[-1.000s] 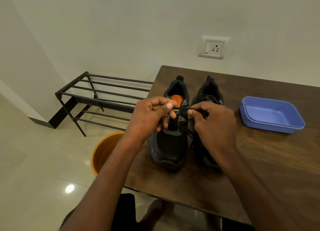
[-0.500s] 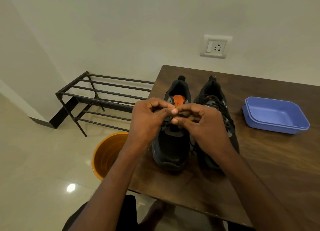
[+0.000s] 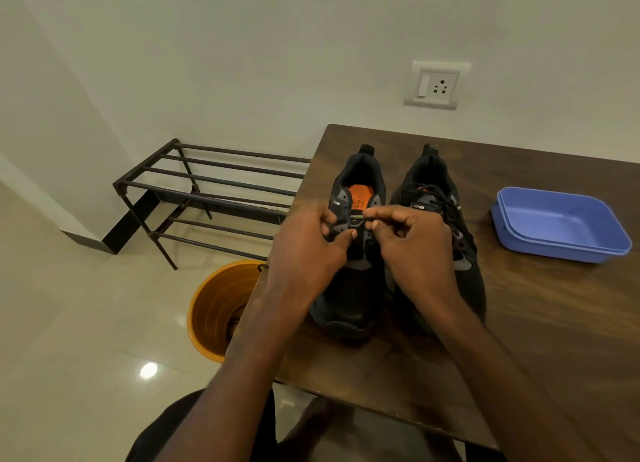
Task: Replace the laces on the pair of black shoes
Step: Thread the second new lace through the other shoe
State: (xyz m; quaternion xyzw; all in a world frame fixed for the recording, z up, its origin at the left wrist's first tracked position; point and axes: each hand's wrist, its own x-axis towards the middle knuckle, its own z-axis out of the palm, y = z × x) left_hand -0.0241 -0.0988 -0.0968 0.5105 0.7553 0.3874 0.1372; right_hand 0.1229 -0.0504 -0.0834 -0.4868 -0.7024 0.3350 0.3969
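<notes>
Both hands work over the left shoe (image 3: pixel 349 253). The left hand (image 3: pixel 308 253) is curled nearly closed, fingers at the eyelet flap, probably steadying it. The right hand (image 3: pixel 412 243) pinches a thin black lace (image 3: pixel 362 221) taut across the tongue, likely to thread an upper eyelet. The right shoe (image 3: pixel 446 219), already laced, stands just beside it on the table (image 3: pixel 554 323). Both tongues read "CLYMB". A blue tray (image 3: pixel 561 226) sits farther right.

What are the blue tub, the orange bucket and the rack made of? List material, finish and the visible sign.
Blue tub: probably plastic, smooth, evenly coloured, with moulded rounded corners.
Orange bucket: likely plastic, glossy inner wall.
Rack: apparently metal, dark matt, thin straight bars.
</notes>
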